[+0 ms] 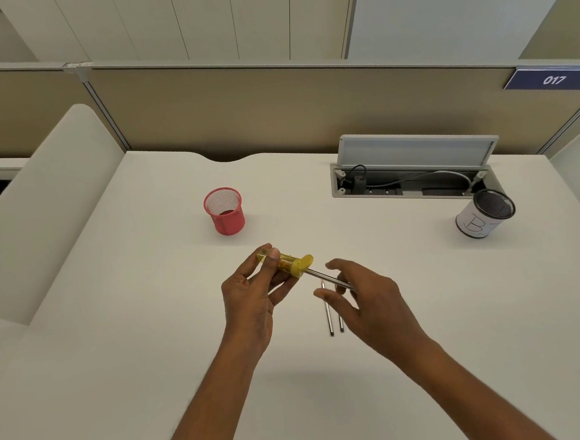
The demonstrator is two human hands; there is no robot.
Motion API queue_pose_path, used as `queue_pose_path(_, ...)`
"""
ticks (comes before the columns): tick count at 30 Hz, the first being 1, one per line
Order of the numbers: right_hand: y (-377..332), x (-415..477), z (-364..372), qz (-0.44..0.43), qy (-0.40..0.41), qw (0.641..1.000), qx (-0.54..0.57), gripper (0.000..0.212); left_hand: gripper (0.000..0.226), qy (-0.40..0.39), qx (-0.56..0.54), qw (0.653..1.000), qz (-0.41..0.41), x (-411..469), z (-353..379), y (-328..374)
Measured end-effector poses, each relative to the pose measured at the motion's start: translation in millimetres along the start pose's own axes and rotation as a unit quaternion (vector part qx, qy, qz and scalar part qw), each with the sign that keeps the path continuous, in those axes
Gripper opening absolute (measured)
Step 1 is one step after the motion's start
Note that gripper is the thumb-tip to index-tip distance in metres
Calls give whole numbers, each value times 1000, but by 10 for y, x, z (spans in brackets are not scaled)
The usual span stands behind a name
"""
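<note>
A person's view down onto a pale tabletop point(134, 316), both bare arms reaching forward. The left hand point(249, 298) grips a see-through yellow handle point(290, 263) of a screwdriver-like tool, thumb and fingers curled round its rear end and holding it level above the tabletop, probably to steady it. A thin metal shaft point(323, 276) runs from the handle's front toward the right hand point(366, 297), whose fingers are spread and loosely bent about the shaft's far end; whether they actually pinch it cannot be told. Directly beneath, two spare metal rods point(330, 315) lie side by side on the tabletop, close enough to be swapped in. Farther back stand a red mesh cup point(226, 212) and, well to the right, a black mesh cup point(486, 218) wrapped in white paper marked B, beside an open cable well point(406, 184).
</note>
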State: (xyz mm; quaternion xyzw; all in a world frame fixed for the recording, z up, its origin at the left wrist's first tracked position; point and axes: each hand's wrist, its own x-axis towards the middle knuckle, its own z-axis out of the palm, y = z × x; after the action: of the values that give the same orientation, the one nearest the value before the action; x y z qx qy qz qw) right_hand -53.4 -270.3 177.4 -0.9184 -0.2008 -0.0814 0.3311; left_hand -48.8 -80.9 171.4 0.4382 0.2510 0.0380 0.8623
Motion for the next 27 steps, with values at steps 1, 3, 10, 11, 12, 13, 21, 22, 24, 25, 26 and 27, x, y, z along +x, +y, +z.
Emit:
queue_pose_path(1, 48, -5, 28, -51, 17, 997, -55, 30, 23, 2, -1, 1000, -1, 6, -5, 8)
queue_pose_path(3, 107, -8, 64, -134, 64, 979, -140, 24, 24, 3, 3, 1000, -1, 12, -9, 9)
queue_pose_path(10, -70, 66, 79, 18, 65, 994, 84, 26, 25, -2, 0, 1000, 1, 6, -35, -12)
queue_pose_path(11, -116, 89, 63, 77, 49, 984, 151, 27, 25, -3, 0, 1000, 1, 10, -39, -13)
queue_pose_path(12, -151, 117, 34, 146, 26, 968, 204, 29, 25, -4, 1, 1000, 2, 12, -40, -14)
queue_pose_path(13, -172, 148, 0, 219, -1, 942, 254, 32, 25, -5, 2, 1000, 3, 15, -41, -15)
queue_pose_path(21, -147, 129, -11, 173, -30, 959, 222, 20, 27, 0, 4, 1000, 14, 46, -30, 30)
queue_pose_path(22, -124, 102, 12, 118, -5, 978, 171, 21, 27, 1, 3, 1000, 12, 50, -23, 37)
queue_pose_path(24, -29, 64, 42, 7, 22, 999, 30, 33, 27, 3, 1, 1000, 9, 51, -12, 46)
queue_pose_path(25, 23, 57, 53, -51, 45, 997, -33, 29, 27, 2, -2, 1000, 8, 51, -9, 47)
queue_pose_path(26, 62, 48, 60, -97, 65, 990, -78, 24, 28, 0, -4, 1000, 7, 49, -7, 46)
queue_pose_path(27, 84, 48, 58, -128, 82, 982, -115, 22, 30, -1, -4, 1000, 6, 47, -2, 40)
